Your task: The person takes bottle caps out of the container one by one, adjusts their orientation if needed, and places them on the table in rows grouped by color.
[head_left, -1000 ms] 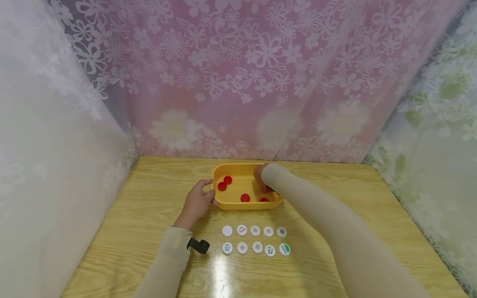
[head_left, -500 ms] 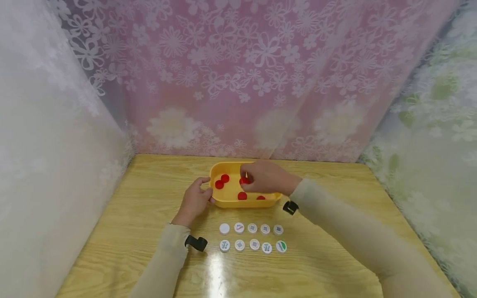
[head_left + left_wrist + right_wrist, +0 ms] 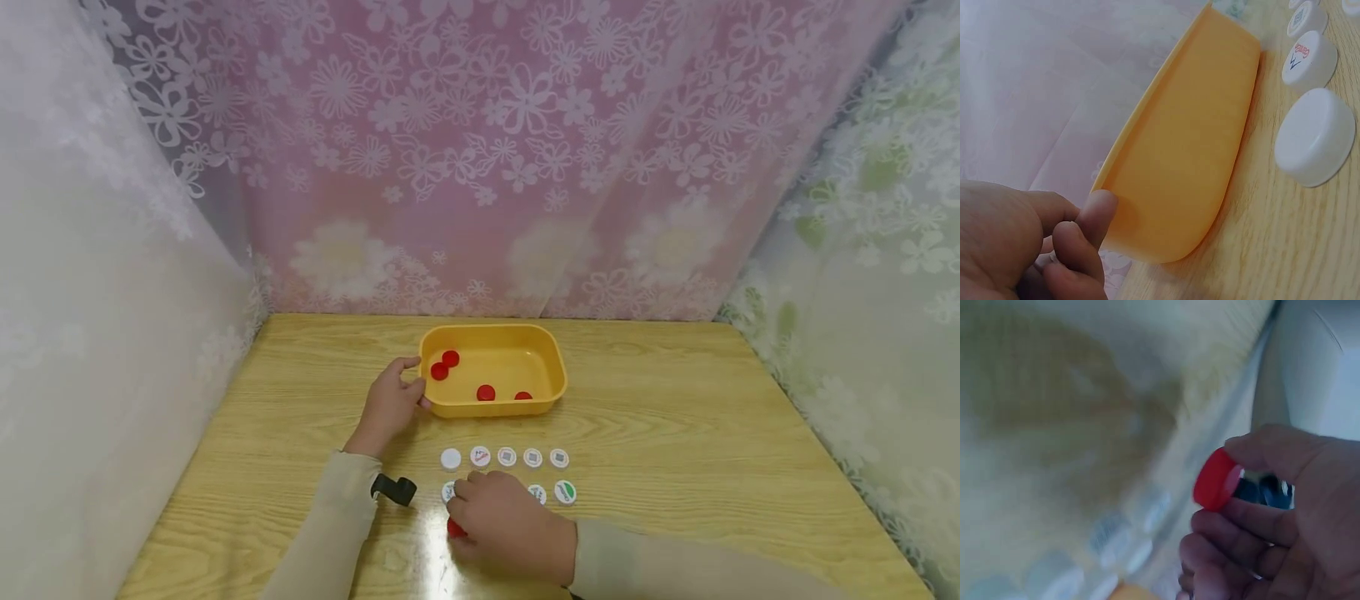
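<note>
A red bottle cap is pinched between the thumb and fingers of my right hand, tilted on its side. In the head view this hand is low over the near row of white bottle caps and covers part of it. My left hand grips the left end of a yellow plastic tray, thumb and fingers at the rim. Inside the tray lie several red caps, two touching at the left and others along the near wall.
White bottle caps with printed tops stand in two rows on the wooden table before the tray; a plain one leads the far row at left. Floral curtains enclose the table at the back and sides.
My right hand has picked a red cap out of the tray's right side and brought it toward me, past the white rows. The left hand has stayed on the tray.
</note>
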Demonstrator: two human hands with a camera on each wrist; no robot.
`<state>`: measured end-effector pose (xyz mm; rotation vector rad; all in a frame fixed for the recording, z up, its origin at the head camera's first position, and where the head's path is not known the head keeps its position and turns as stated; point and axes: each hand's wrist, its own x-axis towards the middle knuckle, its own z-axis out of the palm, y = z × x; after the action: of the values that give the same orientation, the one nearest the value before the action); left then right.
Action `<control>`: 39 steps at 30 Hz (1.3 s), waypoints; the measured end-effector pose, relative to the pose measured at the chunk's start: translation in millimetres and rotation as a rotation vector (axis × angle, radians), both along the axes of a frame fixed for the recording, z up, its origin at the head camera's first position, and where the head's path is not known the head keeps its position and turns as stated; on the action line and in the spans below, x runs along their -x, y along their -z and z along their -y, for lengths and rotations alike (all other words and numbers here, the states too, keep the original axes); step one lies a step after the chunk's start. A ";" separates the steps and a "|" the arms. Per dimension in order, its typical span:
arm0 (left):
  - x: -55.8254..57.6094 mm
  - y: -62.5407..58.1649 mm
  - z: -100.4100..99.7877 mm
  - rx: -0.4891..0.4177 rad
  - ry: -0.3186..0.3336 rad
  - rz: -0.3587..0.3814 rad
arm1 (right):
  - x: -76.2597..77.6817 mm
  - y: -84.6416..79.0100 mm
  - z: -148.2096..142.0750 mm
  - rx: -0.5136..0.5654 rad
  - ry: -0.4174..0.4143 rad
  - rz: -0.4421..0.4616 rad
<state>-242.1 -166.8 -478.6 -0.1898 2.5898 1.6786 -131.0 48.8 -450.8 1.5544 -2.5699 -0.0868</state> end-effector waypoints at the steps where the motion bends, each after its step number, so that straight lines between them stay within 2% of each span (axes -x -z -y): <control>1: 0.3 0.2 0.0 -0.003 -0.003 0.003 | -2.7 4.1 1.4 -0.002 -0.003 -0.015; 6: 0.7 0.2 -0.3 -0.010 -0.011 0.009 | -6.5 14.5 6.4 0.012 0.003 -0.083; 15: -0.1 -2.5 -1.4 -0.006 0.001 -0.002 | -4.1 20.3 7.4 0.048 0.010 -0.078; 20: 0.3 -1.9 -2.0 -0.003 -0.003 0.002 | -3.4 21.6 7.5 0.029 0.021 -0.044; 24: 0.8 0.5 -2.1 -0.007 -0.011 0.014 | -2.4 20.2 7.2 0.005 0.045 0.027; 29: 1.5 1.1 -2.7 -0.001 -0.010 0.011 | 0.2 11.8 2.7 0.031 0.071 0.082; 33: 1.0 1.0 -3.4 -0.010 -0.014 0.012 | 9.9 -2.5 -5.2 0.092 0.114 0.149; 36: 0.4 0.4 -3.9 -0.004 -0.015 0.019 | 21.6 -21.7 -16.4 0.196 0.175 0.192; 39: -0.2 -0.2 -3.8 0.011 -0.018 0.019 | 34.5 -43.8 -31.1 0.345 0.249 0.179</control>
<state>-241.9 -163.0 -478.3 -0.2284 2.5919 1.6602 -165.5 79.9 -407.1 1.1635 -2.7157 0.4652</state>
